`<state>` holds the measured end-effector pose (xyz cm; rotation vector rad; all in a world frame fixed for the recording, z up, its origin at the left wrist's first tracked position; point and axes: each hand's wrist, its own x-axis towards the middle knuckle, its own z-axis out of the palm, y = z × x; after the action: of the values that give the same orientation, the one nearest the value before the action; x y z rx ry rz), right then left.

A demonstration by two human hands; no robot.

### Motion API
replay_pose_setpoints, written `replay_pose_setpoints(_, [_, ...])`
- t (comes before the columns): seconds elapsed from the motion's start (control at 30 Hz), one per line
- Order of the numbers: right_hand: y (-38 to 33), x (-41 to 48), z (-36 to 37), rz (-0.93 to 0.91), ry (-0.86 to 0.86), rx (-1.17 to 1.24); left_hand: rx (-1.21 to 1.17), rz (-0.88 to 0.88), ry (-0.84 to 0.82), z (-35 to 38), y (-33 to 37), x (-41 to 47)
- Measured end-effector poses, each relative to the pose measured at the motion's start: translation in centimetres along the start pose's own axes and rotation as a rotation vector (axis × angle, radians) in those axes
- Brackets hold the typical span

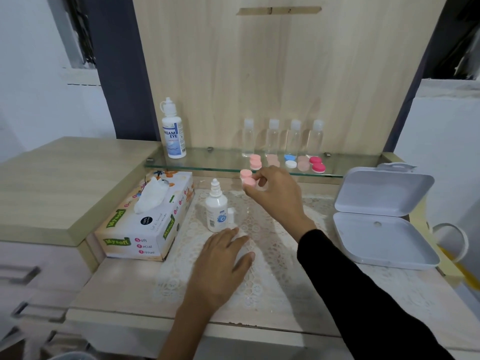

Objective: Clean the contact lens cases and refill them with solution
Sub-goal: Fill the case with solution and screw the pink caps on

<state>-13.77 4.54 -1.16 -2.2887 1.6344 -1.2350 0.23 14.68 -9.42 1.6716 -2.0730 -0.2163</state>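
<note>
The pink lens case (246, 178) is pinched in the curled fingers of the right hand (276, 194), at 1 o'clock from the small bottle (216, 213). The left hand (220, 258) lies flat on the lace mat (275, 271), fingers straight, holding nothing, at 6 o'clock from the bottle.

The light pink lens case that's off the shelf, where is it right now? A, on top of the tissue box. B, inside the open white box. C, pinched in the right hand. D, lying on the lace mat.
C: the right hand pinches the light pink lens case in the air in front of the glass shelf, while the left hand rests flat on the lace mat.
</note>
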Motion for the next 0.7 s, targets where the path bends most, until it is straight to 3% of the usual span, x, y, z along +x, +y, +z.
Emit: replay_pose_setpoints(0.7, [-1.5, 6.6, 3.0, 0.062, -0.014, -0.210, -0.052, 0.048, 0.119, 0.7, -0.4, 0.3])
